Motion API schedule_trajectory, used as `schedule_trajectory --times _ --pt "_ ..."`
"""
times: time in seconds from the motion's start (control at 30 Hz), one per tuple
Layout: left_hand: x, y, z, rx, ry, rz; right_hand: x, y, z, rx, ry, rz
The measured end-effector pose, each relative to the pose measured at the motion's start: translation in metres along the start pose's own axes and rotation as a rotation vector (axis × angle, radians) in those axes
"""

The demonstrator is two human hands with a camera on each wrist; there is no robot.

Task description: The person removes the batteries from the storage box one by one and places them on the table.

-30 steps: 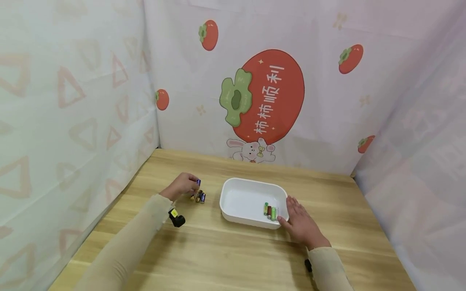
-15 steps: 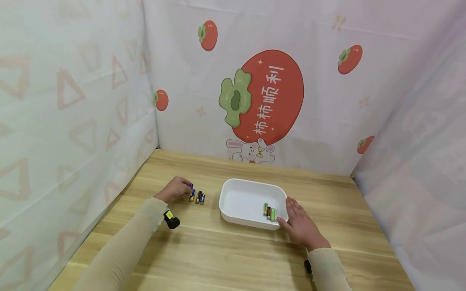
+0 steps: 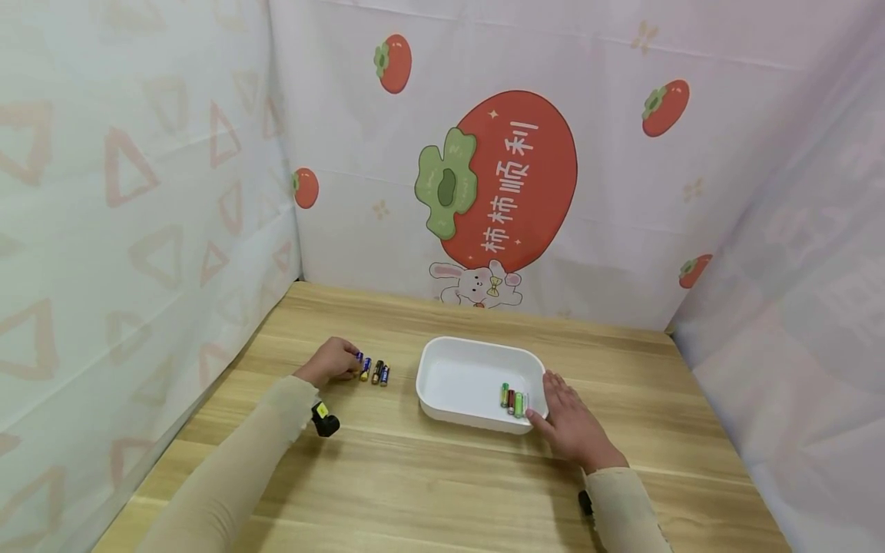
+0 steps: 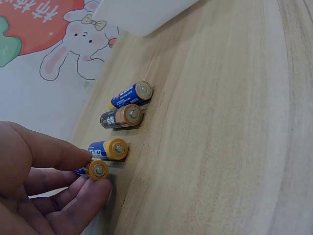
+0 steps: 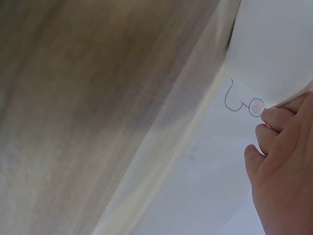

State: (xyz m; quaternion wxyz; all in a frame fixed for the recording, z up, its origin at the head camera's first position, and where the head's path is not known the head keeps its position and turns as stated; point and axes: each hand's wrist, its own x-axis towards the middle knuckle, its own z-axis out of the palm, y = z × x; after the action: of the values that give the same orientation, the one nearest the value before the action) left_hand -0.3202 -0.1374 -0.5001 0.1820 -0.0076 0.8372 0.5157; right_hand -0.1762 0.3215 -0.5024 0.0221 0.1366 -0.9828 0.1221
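In the left wrist view, my left hand [image 3: 333, 359] pinches a blue-and-yellow battery [image 4: 98, 170] between thumb and fingers, at the left end of a short row. Beside it lie another blue-and-yellow battery [image 4: 108, 149], a black-and-copper battery [image 4: 122, 116] and a blue battery [image 4: 131, 95], roughly parallel on the table. My right hand [image 3: 574, 422] rests against the right end of a white box [image 3: 442, 411], its fingers extended along the outer wall and its thumb by the front corner. Inside the box, several batteries, among them a green one [image 3: 518, 405] and a red-brown one [image 3: 511, 402], lie side by side at the right.
The wooden table [image 3: 429, 491] meets a white cloth backdrop [image 3: 608, 230] printed with persimmons and a rabbit. Cloth walls also stand along the left and right sides. A black wrist camera [image 3: 325, 422] sits below my left hand.
My left hand has moved left with its battery, from above the row down to the row's left end. The right hand and the box have stayed in place.
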Motion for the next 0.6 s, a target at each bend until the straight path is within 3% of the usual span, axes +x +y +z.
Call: schedule_trajectory --times 0.6 --pt "0.0067 -0.0008 0.0049 0.147 0.027 0.009 0.0009 0.0005 -0.0004 0.005 -0.009 0.009"
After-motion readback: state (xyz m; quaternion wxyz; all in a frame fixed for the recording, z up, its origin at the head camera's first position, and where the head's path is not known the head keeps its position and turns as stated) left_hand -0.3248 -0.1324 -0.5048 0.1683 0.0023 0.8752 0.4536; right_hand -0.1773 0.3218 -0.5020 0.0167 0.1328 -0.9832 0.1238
